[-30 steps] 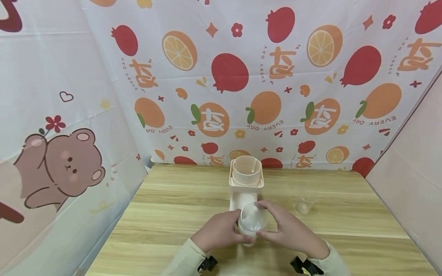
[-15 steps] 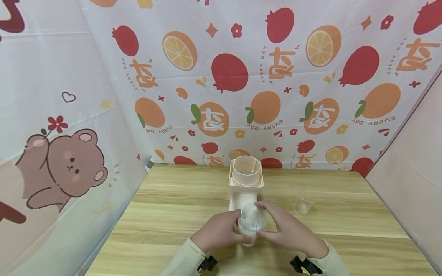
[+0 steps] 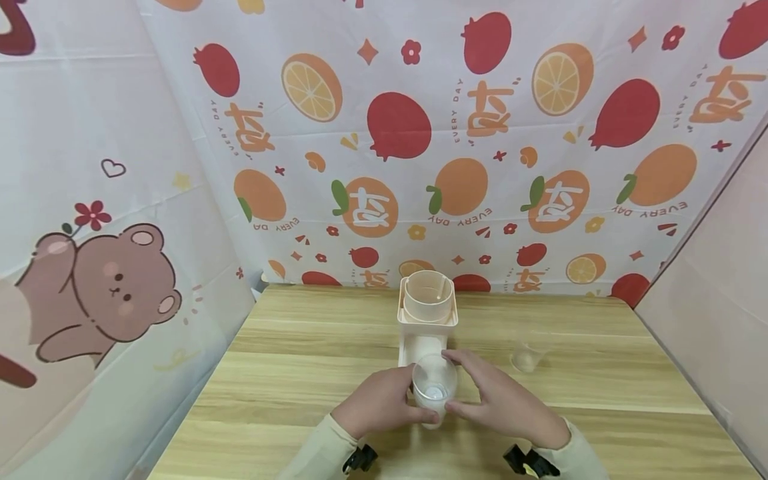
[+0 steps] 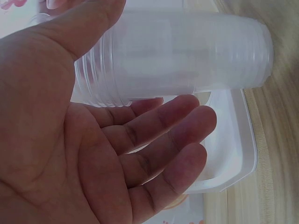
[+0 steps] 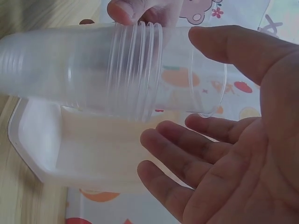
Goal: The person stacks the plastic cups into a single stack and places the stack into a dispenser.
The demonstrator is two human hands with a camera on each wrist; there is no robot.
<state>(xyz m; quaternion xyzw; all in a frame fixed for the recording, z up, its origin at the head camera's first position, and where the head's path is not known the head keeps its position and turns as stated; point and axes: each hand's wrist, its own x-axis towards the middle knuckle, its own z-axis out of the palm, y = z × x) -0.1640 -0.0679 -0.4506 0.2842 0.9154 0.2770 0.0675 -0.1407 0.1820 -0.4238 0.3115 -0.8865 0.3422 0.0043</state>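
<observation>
Cup [image 3: 434, 378] shifted left; left hand [image 3: 383, 401] grips stack [image 4: 177, 56], right hand [image 3: 506, 405] cup, near holder [image 3: 423, 347] edge.

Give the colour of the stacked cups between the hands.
The stacked cups are colourless and translucent, slightly milky; the right wrist view shows this best.
</observation>
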